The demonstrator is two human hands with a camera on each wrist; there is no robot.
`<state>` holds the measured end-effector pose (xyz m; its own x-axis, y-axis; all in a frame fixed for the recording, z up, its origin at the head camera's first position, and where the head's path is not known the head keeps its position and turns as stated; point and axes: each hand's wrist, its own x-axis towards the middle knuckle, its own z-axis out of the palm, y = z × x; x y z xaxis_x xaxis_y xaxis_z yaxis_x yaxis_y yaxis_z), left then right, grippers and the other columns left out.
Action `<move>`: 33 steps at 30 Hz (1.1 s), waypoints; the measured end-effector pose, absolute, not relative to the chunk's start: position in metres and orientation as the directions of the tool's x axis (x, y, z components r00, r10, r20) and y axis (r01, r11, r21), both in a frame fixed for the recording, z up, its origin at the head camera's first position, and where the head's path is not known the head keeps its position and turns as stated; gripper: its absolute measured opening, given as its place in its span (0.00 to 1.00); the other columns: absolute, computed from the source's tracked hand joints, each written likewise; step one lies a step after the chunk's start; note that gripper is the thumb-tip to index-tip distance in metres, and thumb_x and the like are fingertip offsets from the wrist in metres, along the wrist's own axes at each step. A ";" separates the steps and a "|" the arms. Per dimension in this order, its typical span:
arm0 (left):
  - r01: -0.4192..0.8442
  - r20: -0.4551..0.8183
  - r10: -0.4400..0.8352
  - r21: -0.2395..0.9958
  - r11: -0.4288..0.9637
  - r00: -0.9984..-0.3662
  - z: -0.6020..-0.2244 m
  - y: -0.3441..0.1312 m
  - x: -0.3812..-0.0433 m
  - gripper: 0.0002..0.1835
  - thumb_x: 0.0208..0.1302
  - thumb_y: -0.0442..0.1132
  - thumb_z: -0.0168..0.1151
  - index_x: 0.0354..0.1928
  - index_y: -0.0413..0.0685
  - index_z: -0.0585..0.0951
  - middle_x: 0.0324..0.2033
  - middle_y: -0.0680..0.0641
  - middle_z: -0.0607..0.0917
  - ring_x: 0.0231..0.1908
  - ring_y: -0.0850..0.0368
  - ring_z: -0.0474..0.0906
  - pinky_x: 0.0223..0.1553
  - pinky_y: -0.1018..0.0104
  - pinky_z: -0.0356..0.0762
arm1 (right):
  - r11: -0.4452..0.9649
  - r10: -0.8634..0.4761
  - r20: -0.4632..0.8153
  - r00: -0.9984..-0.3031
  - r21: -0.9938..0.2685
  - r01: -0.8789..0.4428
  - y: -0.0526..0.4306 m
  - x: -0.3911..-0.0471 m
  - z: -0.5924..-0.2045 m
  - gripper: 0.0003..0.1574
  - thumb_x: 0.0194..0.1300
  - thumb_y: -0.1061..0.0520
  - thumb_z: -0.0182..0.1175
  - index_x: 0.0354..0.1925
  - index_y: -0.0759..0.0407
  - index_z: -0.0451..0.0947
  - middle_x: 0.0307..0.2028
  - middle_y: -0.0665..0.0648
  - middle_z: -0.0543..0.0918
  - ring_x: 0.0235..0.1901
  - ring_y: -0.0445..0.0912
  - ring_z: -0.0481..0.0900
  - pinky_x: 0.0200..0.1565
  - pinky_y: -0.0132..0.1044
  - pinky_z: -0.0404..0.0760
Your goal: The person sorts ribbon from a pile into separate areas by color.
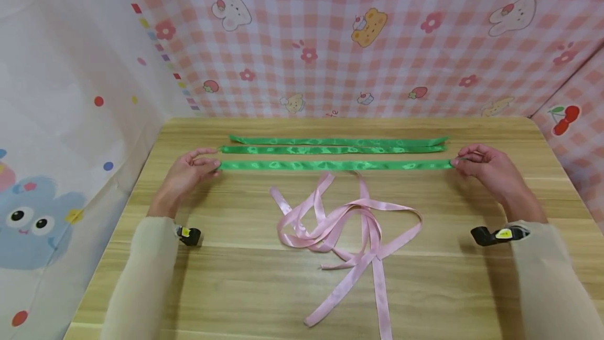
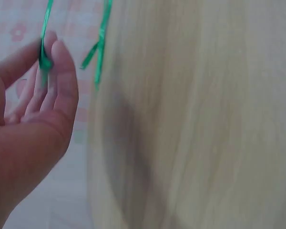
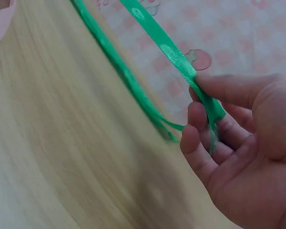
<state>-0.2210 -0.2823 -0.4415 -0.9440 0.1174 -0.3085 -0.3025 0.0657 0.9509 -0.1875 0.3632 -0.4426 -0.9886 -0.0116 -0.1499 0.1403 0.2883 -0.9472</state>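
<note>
A shiny green ribbon (image 1: 335,165) is stretched straight from side to side between both hands. Its left end is pinched between thumb and fingers of my left hand (image 1: 189,172), with a short tip poking past them in the left wrist view. My right hand (image 1: 488,167) pinches the other end, and a frayed tip (image 3: 212,136) hangs down among the fingers in the right wrist view. Just beyond, two more green strips lie side by side on the table: a nearer strip (image 1: 330,149) and a farther strip (image 1: 330,141) with slightly turned-up ends.
A long pink ribbon (image 1: 340,224) lies in loose loops on the wooden table (image 1: 236,298), in front of the green strips, with tails towards the near edge. Behind the table hangs a pink checked cloth (image 1: 330,25); a white patterned cloth (image 1: 71,67) covers the left side.
</note>
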 end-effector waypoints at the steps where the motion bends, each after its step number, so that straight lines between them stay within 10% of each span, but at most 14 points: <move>1: -0.313 -0.317 0.090 0.948 0.055 -0.944 -0.443 -0.282 -0.224 0.26 0.67 0.33 0.64 0.64 0.38 0.68 0.38 0.53 0.86 0.38 0.58 0.84 0.50 0.66 0.82 | 0.245 -0.004 -0.147 -0.989 -0.959 0.142 0.363 -0.190 -0.445 0.07 0.67 0.60 0.64 0.42 0.54 0.75 0.29 0.41 0.85 0.30 0.36 0.81 0.34 0.28 0.80; 13: -0.405 -0.399 -0.161 0.914 0.006 -0.903 -0.457 -0.265 -0.250 0.31 0.65 0.30 0.65 0.68 0.35 0.64 0.29 0.58 0.86 0.29 0.65 0.84 0.39 0.74 0.83 | 0.048 0.228 -0.220 -0.949 -0.970 0.236 0.344 -0.213 -0.471 0.15 0.62 0.63 0.69 0.37 0.59 0.69 0.16 0.41 0.79 0.14 0.35 0.73 0.18 0.26 0.74; 33: -0.466 -0.463 -0.274 0.883 -0.059 -0.843 -0.460 -0.257 -0.257 0.30 0.64 0.30 0.66 0.66 0.36 0.67 0.43 0.52 0.75 0.33 0.68 0.80 0.47 0.76 0.80 | 0.290 0.349 -0.165 -0.922 -0.917 0.274 0.338 -0.220 -0.485 0.17 0.62 0.58 0.69 0.38 0.56 0.68 0.17 0.32 0.76 0.16 0.29 0.69 0.18 0.23 0.67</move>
